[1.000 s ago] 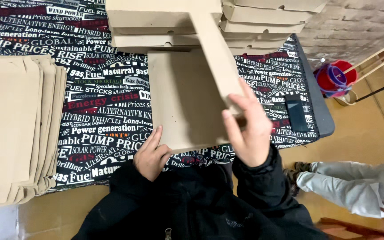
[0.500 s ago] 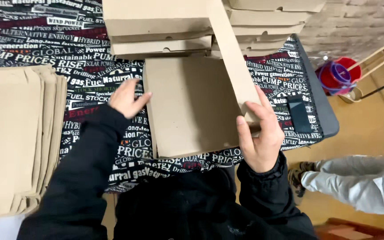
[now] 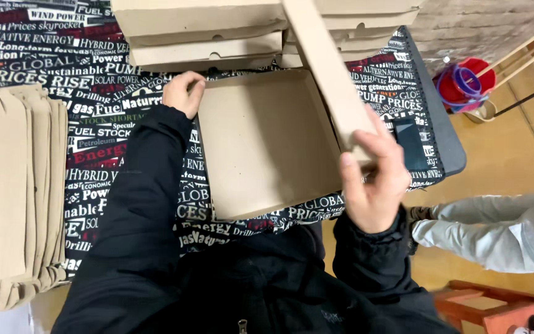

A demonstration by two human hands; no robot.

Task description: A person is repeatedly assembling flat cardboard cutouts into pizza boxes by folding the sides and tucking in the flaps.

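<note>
The right hand (image 3: 375, 179) is grasping the near end of the box's raised lid flap (image 3: 329, 74), fingers wrapped over its edge, and is holding the flap up at a slant so that it is running from the hand away toward the far stack. The left hand (image 3: 182, 93) is pressing, fingers curled, on the far left corner of the cardboard box (image 3: 267, 142); it is touching the wall there, not closing round anything. A second ago this hand was lying at the near left corner, so it is travelling up the left wall (working along the side, I judge), and the wall it has passed is now standing upright.

The box is sitting open in the middle of the desk (image 3: 125, 130), on a black cloth printed all over with words. Just beyond it, finished boxes (image 3: 199, 31) are standing piled at the far edge. Flat cardboard blanks (image 3: 13, 192) are lying stacked at the left. On the floor to the right, a red bucket (image 3: 468, 80) is standing, and another person's grey-clad leg (image 3: 495, 229) is showing nearer.
</note>
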